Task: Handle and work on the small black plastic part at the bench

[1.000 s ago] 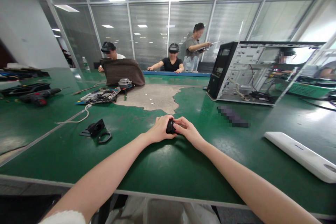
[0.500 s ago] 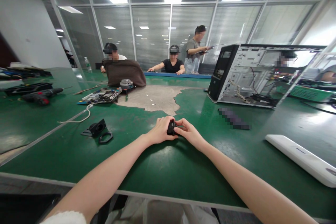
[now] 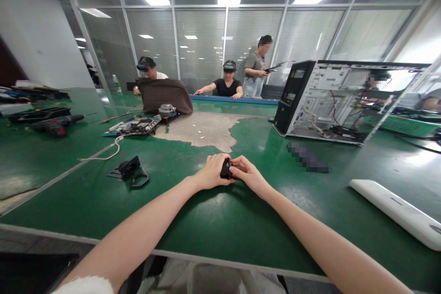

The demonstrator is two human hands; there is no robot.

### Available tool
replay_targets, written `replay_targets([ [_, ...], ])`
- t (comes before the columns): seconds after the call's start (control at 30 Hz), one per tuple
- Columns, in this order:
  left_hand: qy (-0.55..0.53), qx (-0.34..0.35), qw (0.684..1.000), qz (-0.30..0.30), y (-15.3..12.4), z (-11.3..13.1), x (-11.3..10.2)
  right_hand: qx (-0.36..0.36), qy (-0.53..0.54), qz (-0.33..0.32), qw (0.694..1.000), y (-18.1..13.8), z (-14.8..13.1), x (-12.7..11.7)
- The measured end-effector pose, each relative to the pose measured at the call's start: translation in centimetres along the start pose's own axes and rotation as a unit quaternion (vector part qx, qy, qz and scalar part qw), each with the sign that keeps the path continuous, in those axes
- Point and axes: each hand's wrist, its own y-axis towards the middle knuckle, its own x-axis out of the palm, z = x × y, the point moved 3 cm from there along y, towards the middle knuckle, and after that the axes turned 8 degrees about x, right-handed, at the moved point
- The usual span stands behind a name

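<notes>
At the green workbench (image 3: 213, 225), I had both hands closed around one small black part (image 3: 226, 169), held between them just above the mat near the middle of the table. My left hand (image 3: 212, 172) wrapped it from the left with fingers curled over the top; my right hand (image 3: 248, 174) pinched its other side with thumb and fingertips. What the part was, I could not tell, as the hands hid most of it.

To the left lay a black bracket (image 3: 128, 166) with a loose black ring (image 3: 139, 180) just beside it, and a white cable (image 3: 103, 154) ran back toward a circuit board (image 3: 132, 125). A power drill (image 3: 55, 125) rested at the far left. An open computer case (image 3: 344, 101) stood at the right rear, and a long white panel (image 3: 396, 211) lay flat near the right edge. A worn patch (image 3: 200, 131) showed bare in the mat ahead of my hands. Across the table, two people sat and a third stood.
</notes>
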Motion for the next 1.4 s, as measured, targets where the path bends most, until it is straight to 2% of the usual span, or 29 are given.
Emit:
replay_targets([
  [0.17, -0.001, -0.005, 1.000, -0.001, 0.03, -0.05, 0.03, -0.023, -0.022, -0.005, 0.999, -0.37, -0.32, 0.10],
  [0.3, -0.002, -0.007, 1.000, 0.000, 0.05, -0.11, 0.10, -0.031, -0.034, 0.025, 0.999, -0.13, -0.15, -0.01],
  [0.57, -0.017, -0.013, 1.000, -0.004, 0.07, 0.18, -0.21, -0.004, -0.035, 0.045, 0.998, 0.19, 0.01, -0.06],
  [0.87, -0.017, -0.012, 1.000, -0.003, 0.09, 0.21, -0.22, -0.006, -0.008, -0.011, 1.000, -0.04, -0.19, 0.06],
  [1.2, -0.022, -0.006, 1.000, 0.000, 0.09, 0.25, -0.23, 0.007, -0.021, 0.017, 1.000, 0.22, 0.37, -0.02],
  [1.4, -0.023, -0.012, 1.000, -0.002, 0.11, 0.34, -0.29, -0.019, -0.050, 0.022, 0.998, 0.04, 0.05, -0.04],
])
